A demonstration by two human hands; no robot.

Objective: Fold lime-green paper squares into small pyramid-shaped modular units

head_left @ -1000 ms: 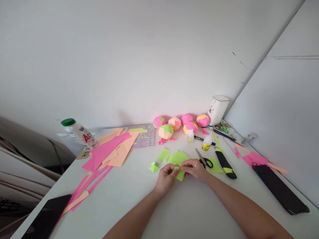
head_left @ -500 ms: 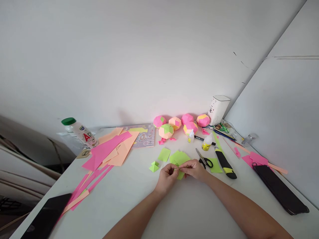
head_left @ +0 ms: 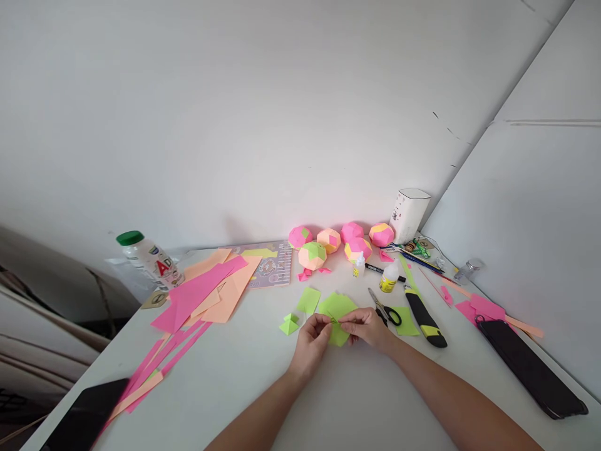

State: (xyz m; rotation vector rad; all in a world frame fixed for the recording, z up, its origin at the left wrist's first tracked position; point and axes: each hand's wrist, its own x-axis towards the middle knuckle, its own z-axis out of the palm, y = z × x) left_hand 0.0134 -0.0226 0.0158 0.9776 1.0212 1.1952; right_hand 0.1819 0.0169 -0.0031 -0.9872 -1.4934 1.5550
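Okay, so the left hand (head_left: 310, 341) and the right hand (head_left: 369, 327) each had thumb and fingertips pinched on a little green paper piece (head_left: 334, 321), held between them in front of the green sheets (head_left: 337, 304). Fingers covered much of it, so I couldn't make out the folds or tell if it touched the sheets. The right hand's curled fingers were mostly tucked out of sight too.

Just left of the hands sat a folded green shape (head_left: 290, 324) and a loose green square (head_left: 308, 301). Scissors (head_left: 382, 307) lay beside the right hand, one handle loop partly hidden by it, with another green sheet (head_left: 409, 322) near the other loop. Next along was a black-and-yellow cutter (head_left: 425, 318).

Further back, a marker (head_left: 374, 269) ran partly behind the bigger glue bottle (head_left: 389, 279), and the smaller bottle (head_left: 359, 265) overlapped one of the paper balls (head_left: 312, 255).

Over left, pink and orange sheets (head_left: 201, 291) covered part of a notebook (head_left: 275, 266). A flat black thing (head_left: 84, 413) at the counter's (head_left: 244, 376) left got cut off at the bottom, no clue what it was. Both forearms ran out of view there too.
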